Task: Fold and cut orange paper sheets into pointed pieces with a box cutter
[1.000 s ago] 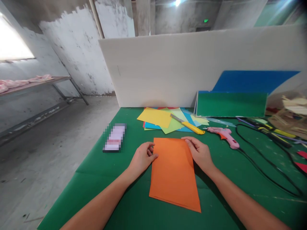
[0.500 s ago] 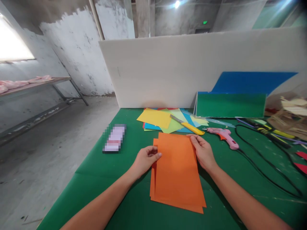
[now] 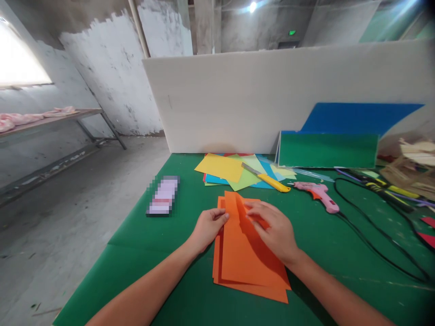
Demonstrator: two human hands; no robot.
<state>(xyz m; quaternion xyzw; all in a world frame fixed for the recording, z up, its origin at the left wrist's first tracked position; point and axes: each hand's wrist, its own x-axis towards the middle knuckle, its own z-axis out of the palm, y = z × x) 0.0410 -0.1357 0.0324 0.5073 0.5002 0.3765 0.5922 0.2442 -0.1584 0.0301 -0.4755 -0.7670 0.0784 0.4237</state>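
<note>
Several orange paper sheets (image 3: 251,262) lie in a loose stack on the green table in front of me. The top sheet is bent over at its far right corner. My left hand (image 3: 208,228) pinches the sheet's left edge between thumb and fingers. My right hand (image 3: 277,231) is closed on the raised right part of the top sheet, fingers curled over the paper. Just beyond the stack lies a yellow utility knife (image 3: 273,182), on and beside a pile of coloured paper (image 3: 220,167).
A pink glue gun (image 3: 317,194) with a black cord lies to the right. A pixelated phone-like object (image 3: 163,195) is at the left. Green and blue boards (image 3: 328,149) lean on a large white panel (image 3: 238,99). Pliers (image 3: 384,188) lie at far right.
My right hand has moved left from the sheet's far right corner, folding the top sheet's right side upward and over. My left hand stays at the left edge.
</note>
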